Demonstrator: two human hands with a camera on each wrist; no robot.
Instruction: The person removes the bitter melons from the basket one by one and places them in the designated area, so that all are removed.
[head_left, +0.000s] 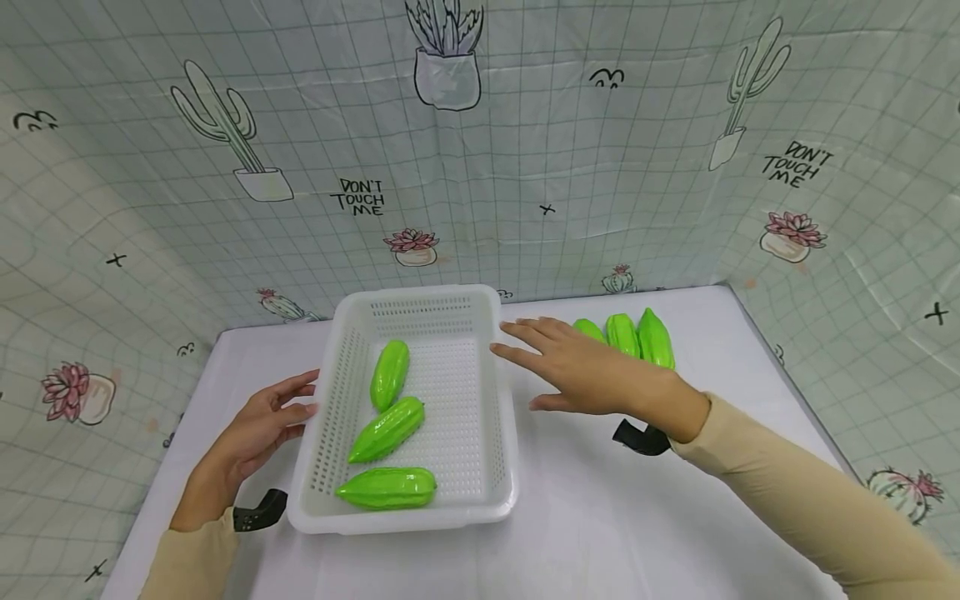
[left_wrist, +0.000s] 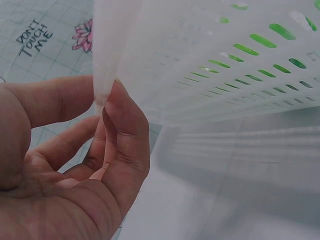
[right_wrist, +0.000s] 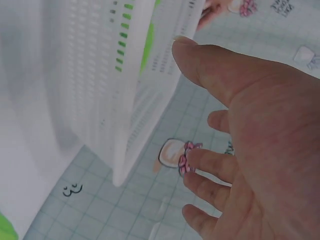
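A white perforated plastic basket (head_left: 453,392) stands on the table with three glossy green ridged vegetables inside. One of them (head_left: 390,375) lies toward the back, another (head_left: 386,429) slants below it, and the third (head_left: 386,488) lies near the front wall. My left hand (head_left: 251,429) pinches the basket's left rim between thumb and fingers, as the left wrist view shows of the rim (left_wrist: 107,55). Over the table by the right rim, my right hand (head_left: 577,371) has its fingers extended and holds nothing. In the right wrist view its thumb (right_wrist: 200,60) appears near the basket (right_wrist: 95,80).
Three more green vegetables (head_left: 622,333) lie side by side at the back right, partly hidden by the right hand. A white cloth covers the table (head_left: 592,517). A gridded curtain (head_left: 480,183) with cactus drawings hangs behind and along both sides.
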